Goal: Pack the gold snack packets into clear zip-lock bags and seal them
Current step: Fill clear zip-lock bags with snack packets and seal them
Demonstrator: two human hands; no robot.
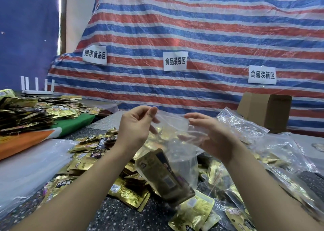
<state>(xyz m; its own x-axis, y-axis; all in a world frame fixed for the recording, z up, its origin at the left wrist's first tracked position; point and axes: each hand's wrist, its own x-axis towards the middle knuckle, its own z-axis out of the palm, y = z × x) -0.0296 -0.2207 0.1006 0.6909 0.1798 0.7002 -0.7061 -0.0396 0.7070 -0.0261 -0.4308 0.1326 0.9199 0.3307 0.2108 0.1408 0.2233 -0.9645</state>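
We hold a clear zip-lock bag (177, 153) above the surface (115, 215), left hand (135, 123) and right hand (208, 134) pinching its top edge; a gold packet (163, 174) sits inside, loose packets (87, 153) underneath.

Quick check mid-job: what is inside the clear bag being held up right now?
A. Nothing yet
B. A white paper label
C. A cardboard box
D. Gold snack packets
D: gold snack packets hang in the bottom of the clear bag, whose top edge the left hand and right hand hold.
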